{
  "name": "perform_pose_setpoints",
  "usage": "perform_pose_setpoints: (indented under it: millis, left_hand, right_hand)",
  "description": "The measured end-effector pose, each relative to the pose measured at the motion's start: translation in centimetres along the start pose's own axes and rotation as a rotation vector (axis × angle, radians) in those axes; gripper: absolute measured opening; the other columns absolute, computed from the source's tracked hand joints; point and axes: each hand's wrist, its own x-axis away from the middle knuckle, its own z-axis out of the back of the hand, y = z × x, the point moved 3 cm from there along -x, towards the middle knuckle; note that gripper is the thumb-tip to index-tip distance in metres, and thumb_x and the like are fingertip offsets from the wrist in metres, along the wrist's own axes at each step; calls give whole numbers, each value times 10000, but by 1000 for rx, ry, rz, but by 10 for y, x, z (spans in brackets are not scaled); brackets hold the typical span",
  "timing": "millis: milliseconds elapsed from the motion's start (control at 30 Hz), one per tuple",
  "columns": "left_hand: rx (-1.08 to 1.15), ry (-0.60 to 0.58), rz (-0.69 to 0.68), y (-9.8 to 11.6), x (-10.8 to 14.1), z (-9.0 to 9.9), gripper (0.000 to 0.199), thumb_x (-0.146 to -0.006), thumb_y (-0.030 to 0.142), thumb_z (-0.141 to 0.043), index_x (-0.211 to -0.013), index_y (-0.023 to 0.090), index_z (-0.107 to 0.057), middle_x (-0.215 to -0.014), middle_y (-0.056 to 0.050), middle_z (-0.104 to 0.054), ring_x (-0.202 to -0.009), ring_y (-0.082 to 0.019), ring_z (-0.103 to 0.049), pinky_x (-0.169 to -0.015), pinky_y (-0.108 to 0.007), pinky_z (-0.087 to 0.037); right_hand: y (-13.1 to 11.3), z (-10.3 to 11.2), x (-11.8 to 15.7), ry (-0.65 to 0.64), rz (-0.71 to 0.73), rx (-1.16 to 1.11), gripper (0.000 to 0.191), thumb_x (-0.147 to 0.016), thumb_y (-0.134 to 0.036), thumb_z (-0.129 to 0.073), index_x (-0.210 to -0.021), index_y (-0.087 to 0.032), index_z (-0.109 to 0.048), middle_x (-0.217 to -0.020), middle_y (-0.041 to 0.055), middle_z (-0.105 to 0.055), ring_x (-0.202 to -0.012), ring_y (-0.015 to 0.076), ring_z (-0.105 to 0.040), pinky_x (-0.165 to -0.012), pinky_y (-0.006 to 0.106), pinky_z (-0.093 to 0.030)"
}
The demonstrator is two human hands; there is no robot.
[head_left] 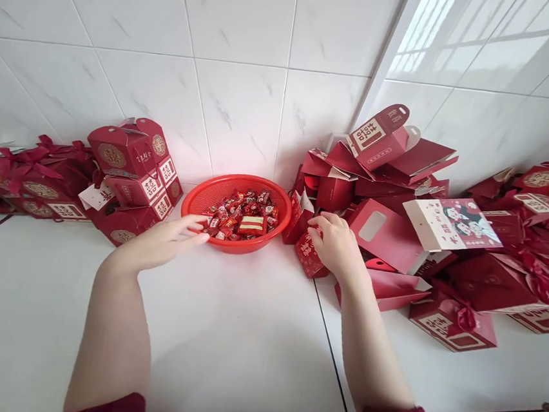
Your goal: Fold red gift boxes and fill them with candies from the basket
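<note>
A red plastic basket [239,248] holds several wrapped candies [225,217] and a pale flat packet [252,225]. At the basket's left rim, my left hand [169,241] is open with its fingers stretched out, and nothing is in it. My right hand [334,241] hovers over or touches the upper edge of a small red gift box [309,255] right of the basket. Its thumb and fingers are bent but apart; contact with the box is partly hidden. Another small red box [299,216] stands behind, beside the basket.
Stacked red gift boxes [134,179] and ribboned boxes [39,177] stand on the left. A heap of red cartons [384,223] fills the right, with a printed box [454,225] on top and a ribboned box [455,320] in front. A tiled wall [236,99] backs the white table [237,338].
</note>
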Motion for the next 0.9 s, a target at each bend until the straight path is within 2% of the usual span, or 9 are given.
perform_pose_setpoints:
  millis: [100, 200, 300, 433, 567, 600, 667, 800, 900]
  left_hand:
    - [56, -122, -127, 29, 7, -15, 642, -900, 598, -526, -1456, 281, -476, -1268, -76, -691, -1102, -244, -694, -825, -296, -577]
    - [32, -126, -250, 38, 9, -24, 605, -919, 560, -520, -1440, 253, -504, -1211, -93, -719, -1040, -234, -723, -747, -270, -589]
    - [-11, -142, -165, 36, 11, -21, 599, -915, 569, -509, -1413, 238, -536, -1200, -93, -723, -1052, -238, -718, -763, -280, -593]
    - [-44, -144, 21, 35, 16, -10, 604, -930, 616, -441, -1440, 297, -489, -1443, -27, -562, -1291, -256, -568, -1037, -380, -496]
    - [13, -166, 28, 38, 15, -3, 561, -932, 611, -456, -1433, 360, -476, -1475, 31, -525, -1337, -242, -516, -1095, -389, -449]
    - [46, -142, 26, 38, 14, -2, 534, -930, 607, -467, -1408, 371, -501, -1449, 35, -550, -1311, -238, -540, -1069, -374, -472]
    - [118, -42, 46, 37, 10, 2, 488, -926, 604, -487, -1350, 373, -555, -1370, 21, -616, -1194, -238, -623, -967, -348, -537]
    - [380, 128, 20, 37, 5, 4, 534, -944, 607, -451, -1395, 327, -511, -1378, -64, -604, -831, -205, -726, -644, -302, -591]
    - [565, 112, -153, 44, 2, -3, 620, -941, 636, -424, -1440, 271, -474, -1492, -109, -495, -1082, -277, -684, -721, -311, -611]
  right_hand:
    - [2, -9, -23, 5, -114, 27, 305, -975, -264, -437, -1144, -221, -687, -1324, 137, -590, -1216, 339, -533, -949, 520, -445]
    - [4, -27, -41, 59, -168, 52, 344, -987, -297, -420, -1185, -191, -681, -1337, 170, -583, -1237, 346, -523, -1001, 552, -385]
    - [8, -46, -54, 71, -188, 70, 335, -978, -279, -425, -1050, -158, -729, -1144, 179, -685, -1097, 324, -609, -1001, 542, -369]
    - [13, -52, -66, 139, -206, 75, 374, -978, -209, -375, -1038, -120, -733, -978, 170, -722, -945, 275, -667, -890, 416, -452]
    - [3, -18, -55, 537, -161, -12, 364, -988, -248, -421, -1205, -134, -690, -1082, 147, -718, -996, 262, -679, -857, 380, -513]
    - [-4, -4, -46, 713, -80, -84, 314, -973, -255, -476, -1140, -157, -723, -1042, 125, -733, -970, 254, -692, -850, 375, -530]
    - [-23, 20, -26, 835, 132, -232, 231, -931, -198, -567, -1072, -229, -747, -1042, 71, -750, -973, 241, -703, -870, 378, -549]
    - [-62, 45, 9, 611, 411, -464, 356, -838, -18, -627, -1038, -286, -750, -1038, 11, -759, -958, 213, -714, -855, 352, -568]
    - [-82, 42, 20, 292, 599, -561, 401, -834, 23, -599, -1088, -260, -727, -1094, 14, -751, -992, 195, -709, -837, 324, -573]
